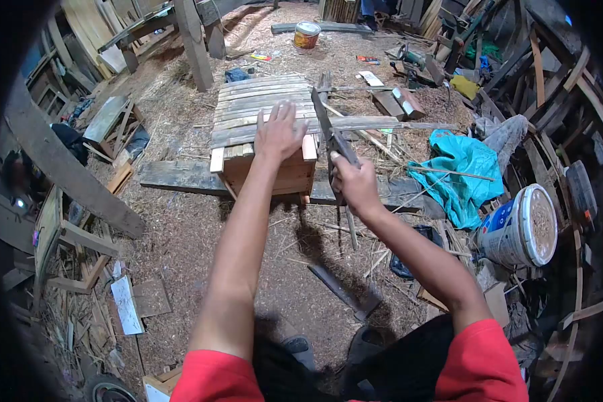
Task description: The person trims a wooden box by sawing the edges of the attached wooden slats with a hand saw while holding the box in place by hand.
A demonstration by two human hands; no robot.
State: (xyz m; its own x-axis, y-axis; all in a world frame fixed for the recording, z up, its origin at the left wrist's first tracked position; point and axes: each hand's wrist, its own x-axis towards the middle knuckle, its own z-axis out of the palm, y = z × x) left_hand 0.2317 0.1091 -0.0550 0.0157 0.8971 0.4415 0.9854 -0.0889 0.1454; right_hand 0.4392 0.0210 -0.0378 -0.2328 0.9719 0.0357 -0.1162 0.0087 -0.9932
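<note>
My left hand [279, 137] lies flat, fingers stretched out, on the slatted top of a wooden box [264, 100]. Narrow weathered strips run side by side across that top, and the near side of the box shows smoother boards. To the right of the box, my right hand [355, 182] is wrapped round the handle of a hand saw [323, 117]. Its dark blade points up and away, close beside the right edge of the box. Whether the blade touches the wood, I cannot tell.
A dark plank [181, 175] lies under the box. A long-handled tool with a dark head [342, 291] rests on the floor near my feet. Rightward are a turquoise tarp [465, 174] and a white bucket [516, 228]. A wooden post [193, 47] stands beyond, left.
</note>
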